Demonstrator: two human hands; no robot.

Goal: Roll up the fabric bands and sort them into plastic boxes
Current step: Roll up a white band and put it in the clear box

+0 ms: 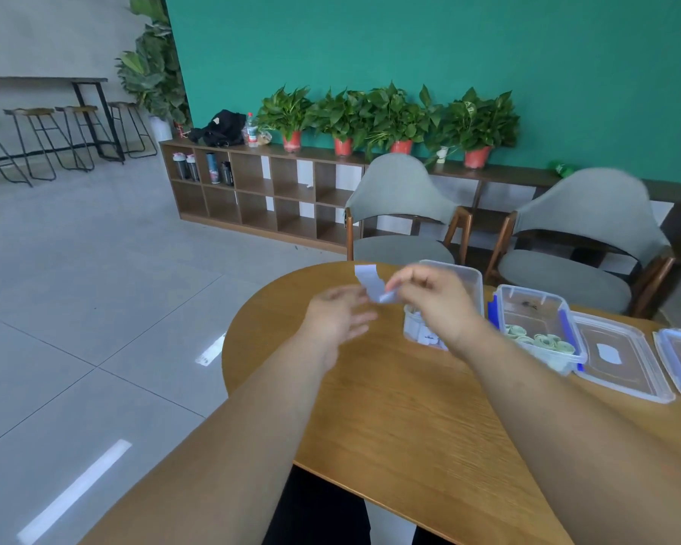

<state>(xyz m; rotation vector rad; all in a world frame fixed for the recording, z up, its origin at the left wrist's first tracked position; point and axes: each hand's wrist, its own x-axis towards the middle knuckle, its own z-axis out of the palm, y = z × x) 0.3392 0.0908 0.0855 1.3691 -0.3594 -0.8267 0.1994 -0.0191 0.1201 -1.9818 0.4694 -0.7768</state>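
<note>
- Left forearm [244,426] and right forearm [567,426]: nearest my view, both reaching forward over the wooden table [390,407].
- Right hand [429,300]: raised above the table, fingertips pinching the lower end of the fabric band [372,285]. Motion blur hides the exact finger placement.
- Fabric band: pale, unrolled, held in the air. Its long axis runs from the pinch up and to the left, and the free end curls over at the top.
- Left hand [337,316]: fingers loosely spread, holding nothing as far as I can tell. It sits just below and left of the band, so I judge it the nearer hand to take the free end.
- Clear box [468,281]: directly behind the right hand, with white rolls [423,334] inside.
- Blue-clipped box [567,308]: further right, holding green rolls [539,340].
- Loose lid [622,359]: flat on the table beyond it.
</note>
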